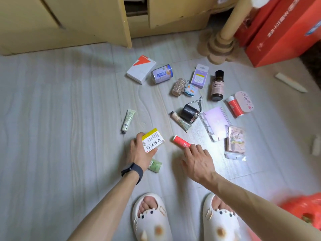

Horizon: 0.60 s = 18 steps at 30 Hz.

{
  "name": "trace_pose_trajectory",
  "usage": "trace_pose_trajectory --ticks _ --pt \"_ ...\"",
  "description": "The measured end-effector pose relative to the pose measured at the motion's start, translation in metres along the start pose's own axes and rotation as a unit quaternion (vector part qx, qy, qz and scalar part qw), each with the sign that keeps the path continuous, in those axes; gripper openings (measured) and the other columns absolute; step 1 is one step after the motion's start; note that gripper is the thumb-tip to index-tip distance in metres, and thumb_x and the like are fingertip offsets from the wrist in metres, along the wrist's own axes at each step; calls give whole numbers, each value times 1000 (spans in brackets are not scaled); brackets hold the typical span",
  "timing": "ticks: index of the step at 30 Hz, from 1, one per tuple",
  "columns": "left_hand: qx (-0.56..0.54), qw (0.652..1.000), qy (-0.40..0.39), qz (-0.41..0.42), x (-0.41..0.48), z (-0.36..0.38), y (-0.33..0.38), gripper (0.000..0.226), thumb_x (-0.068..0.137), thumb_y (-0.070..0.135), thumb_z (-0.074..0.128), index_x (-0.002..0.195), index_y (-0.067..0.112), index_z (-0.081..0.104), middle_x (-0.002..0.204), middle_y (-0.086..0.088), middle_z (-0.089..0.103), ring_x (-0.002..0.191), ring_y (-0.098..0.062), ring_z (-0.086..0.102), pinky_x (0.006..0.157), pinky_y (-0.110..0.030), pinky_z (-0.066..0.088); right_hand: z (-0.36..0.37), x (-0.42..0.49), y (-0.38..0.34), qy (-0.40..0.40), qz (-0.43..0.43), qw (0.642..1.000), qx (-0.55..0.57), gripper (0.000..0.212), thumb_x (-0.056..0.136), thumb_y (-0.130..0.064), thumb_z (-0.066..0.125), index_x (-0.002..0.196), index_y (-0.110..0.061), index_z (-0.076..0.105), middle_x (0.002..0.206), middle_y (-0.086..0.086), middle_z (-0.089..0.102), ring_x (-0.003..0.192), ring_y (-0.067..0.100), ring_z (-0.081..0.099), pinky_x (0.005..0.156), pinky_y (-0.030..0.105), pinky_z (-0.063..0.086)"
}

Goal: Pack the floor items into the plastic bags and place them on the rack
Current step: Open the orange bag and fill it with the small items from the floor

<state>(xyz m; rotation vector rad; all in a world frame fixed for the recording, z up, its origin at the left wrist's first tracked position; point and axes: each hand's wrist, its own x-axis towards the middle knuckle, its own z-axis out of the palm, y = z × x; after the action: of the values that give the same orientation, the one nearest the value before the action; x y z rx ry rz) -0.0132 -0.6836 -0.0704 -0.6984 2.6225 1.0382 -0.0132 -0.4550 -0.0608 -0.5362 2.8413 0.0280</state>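
My left hand [140,152], with a dark watch on its wrist, grips a white and yellow medicine box [152,140] just above the grey floor. A small green packet [155,165] lies beside that wrist. My right hand [198,161] reaches flat, fingers apart, its fingertips touching the near end of a red tube [180,141] lying on the floor. A red plastic bag [304,208] shows blurred at the lower right by my right forearm. Further out lie a pale green tube [128,120], a purple notebook [215,123] and a black jar [189,113].
Several more items are scattered ahead: a white and red box [141,69], a purple can [161,73], a brown bottle [217,85], a red bottle [234,106]. Yellow cabinets [86,20] stand behind, red cartons [284,30] at the upper right. My slippered feet [184,218] are below.
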Motion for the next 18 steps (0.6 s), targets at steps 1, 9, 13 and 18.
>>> trace_pose_trajectory --ticks 1,9,13,18 --pt "-19 1000 12 0 1 -3 2 65 72 40 79 120 40 36 111 2 53 87 -26 60 71 -32 45 0 -2 3 9 17 1000 10 38 78 -42 70 102 -15 60 100 6 59 83 29 56 62 39 46" --pt "-91 994 -20 48 -9 -39 40 61 63 49 82 107 50 39 102 12 65 83 -2 63 66 -20 44 0 3 10 -157 98 979 91 40 92 -19 52 131 -20 41 123 9 48 109 30 50 85 40 47" --pt "-38 992 -40 109 -24 -63 65 69 63 57 79 118 49 38 97 19 65 82 3 61 66 -17 42 -15 -17 16 -145 133 939 281 34 102 -37 40 126 -15 52 111 14 57 104 34 58 88 37 46" --pt "54 971 -94 212 -49 -71 124 64 69 65 71 121 54 36 107 4 62 97 -23 59 80 -34 48 -65 -95 36 -23 243 817 523 22 99 -42 49 107 -30 65 82 -2 66 75 16 66 72 28 49"
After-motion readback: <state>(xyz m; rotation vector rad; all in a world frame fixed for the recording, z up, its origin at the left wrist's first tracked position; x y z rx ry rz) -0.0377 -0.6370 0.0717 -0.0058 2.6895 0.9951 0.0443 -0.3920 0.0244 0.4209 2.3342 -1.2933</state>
